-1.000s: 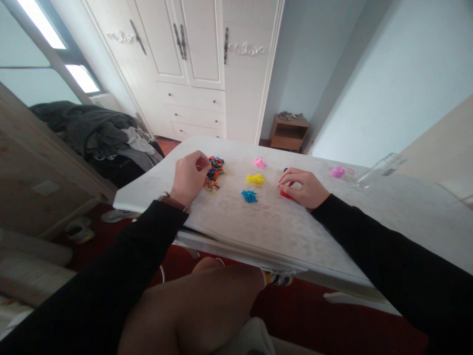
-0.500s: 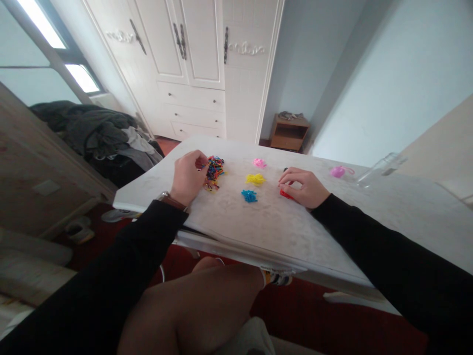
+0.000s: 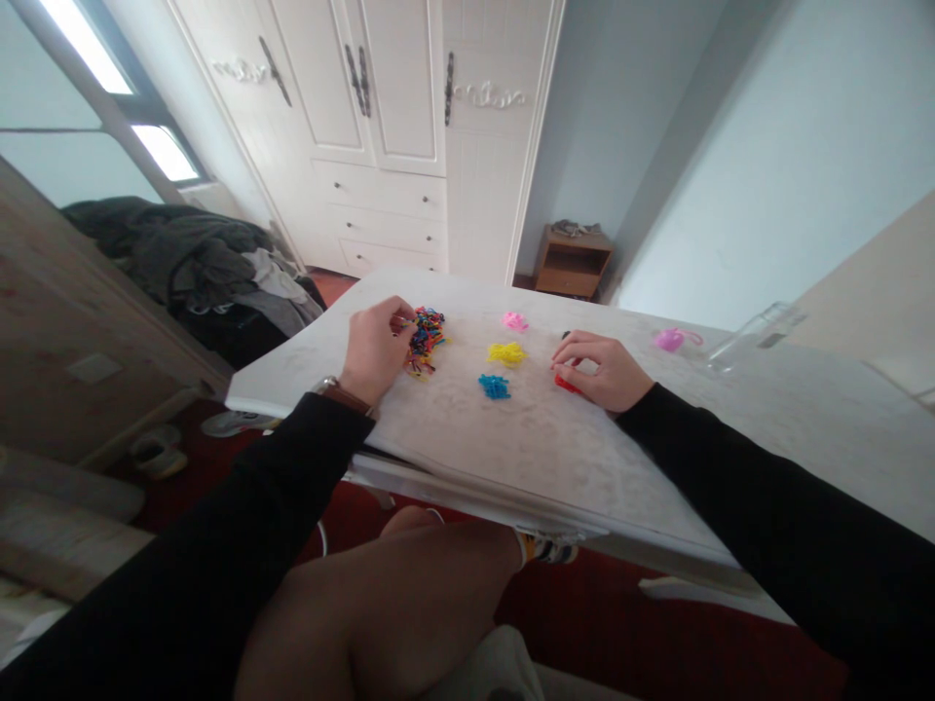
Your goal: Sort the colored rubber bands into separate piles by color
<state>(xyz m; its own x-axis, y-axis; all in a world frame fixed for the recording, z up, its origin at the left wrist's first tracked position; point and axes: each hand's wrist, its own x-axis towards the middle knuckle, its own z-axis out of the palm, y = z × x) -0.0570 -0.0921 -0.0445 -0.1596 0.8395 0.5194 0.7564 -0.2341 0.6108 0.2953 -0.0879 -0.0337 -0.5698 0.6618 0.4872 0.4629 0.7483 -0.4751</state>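
Note:
My left hand is closed in a pinch at the left edge of a mixed pile of small coloured pieces that look like rubber bands. What lies between its fingertips is too small to make out. My right hand rests over a red pile, which it partly hides, thumb and fingertips drawn together; any held piece cannot be seen. A bit of something black shows just beyond its fingers. Between the hands lie a pink pile, a yellow pile and a blue pile.
Farther right on the white table are a pink round object with a loop and a clear glass or plastic container lying on its side. A white wardrobe stands behind. Dark clothes are heaped at the left.
The fingers of my left hand have shifted slightly at the edge of the mixed pile. My right hand stays over the red pile, and the piles look unchanged.

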